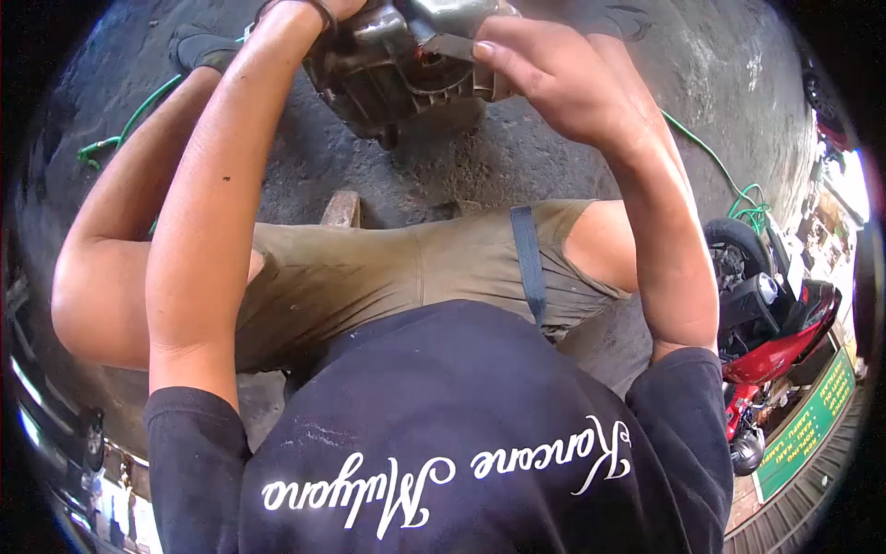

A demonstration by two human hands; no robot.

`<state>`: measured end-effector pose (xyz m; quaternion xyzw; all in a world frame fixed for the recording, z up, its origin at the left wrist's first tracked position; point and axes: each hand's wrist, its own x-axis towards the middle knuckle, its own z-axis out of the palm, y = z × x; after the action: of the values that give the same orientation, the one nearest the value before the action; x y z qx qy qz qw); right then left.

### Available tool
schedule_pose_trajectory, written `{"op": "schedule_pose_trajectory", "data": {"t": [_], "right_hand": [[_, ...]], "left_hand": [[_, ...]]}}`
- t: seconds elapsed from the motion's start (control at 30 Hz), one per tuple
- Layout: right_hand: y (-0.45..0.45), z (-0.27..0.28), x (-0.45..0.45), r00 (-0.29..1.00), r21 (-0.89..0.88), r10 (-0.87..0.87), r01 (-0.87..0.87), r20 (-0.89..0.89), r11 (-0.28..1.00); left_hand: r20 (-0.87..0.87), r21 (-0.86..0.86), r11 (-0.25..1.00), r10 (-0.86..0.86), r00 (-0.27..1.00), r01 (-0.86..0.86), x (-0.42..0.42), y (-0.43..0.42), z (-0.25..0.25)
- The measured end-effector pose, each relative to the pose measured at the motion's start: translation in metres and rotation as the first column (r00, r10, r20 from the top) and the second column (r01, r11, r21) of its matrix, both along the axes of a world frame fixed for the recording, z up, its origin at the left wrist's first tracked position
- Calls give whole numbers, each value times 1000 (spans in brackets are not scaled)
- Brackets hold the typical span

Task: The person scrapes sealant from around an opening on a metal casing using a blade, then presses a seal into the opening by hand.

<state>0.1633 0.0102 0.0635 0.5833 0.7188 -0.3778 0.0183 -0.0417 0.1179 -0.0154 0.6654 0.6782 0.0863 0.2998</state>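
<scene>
A dark, oily metal engine casing (369, 88) with ribs and cavities sits on the floor in front of me, its far side cut off by the top edge. My right hand (544, 69) pinches a flat grey blade-like strip (449, 46) between thumb and fingers. The strip's end lies at an opening in the casing, and I cannot tell whether it touches the metal. My left hand (343, 6) is at the casing's upper left, mostly beyond the frame, with its fingers hidden.
My bent legs flank the casing on the dark, stained floor (591, 166). A wooden block (341, 209) lies near my lap. Green hose (706, 148) runs along both sides. At right stand a red motorcycle (775, 355) and a green sign (812, 425).
</scene>
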Motion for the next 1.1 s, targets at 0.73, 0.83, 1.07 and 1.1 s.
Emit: {"op": "schedule_pose_trajectory", "data": {"t": [0.73,0.83,1.07,1.1], "right_hand": [[24,13,-2,931,266,300,-348,206,899],[39,24,-7,896,261,420,-444,146,857],[43,37,-23,807,101,573,-588,141,803],[42,34,-16,837,179,505,-541,210,822]], "left_hand": [[11,12,1000,8,1000,-8,4,-10,9],[-5,28,999,-23,1000,23,4,-8,6],[23,47,999,-8,1000,7,3,-11,4],[25,-1,999,-45,999,45,0,-8,7]]}}
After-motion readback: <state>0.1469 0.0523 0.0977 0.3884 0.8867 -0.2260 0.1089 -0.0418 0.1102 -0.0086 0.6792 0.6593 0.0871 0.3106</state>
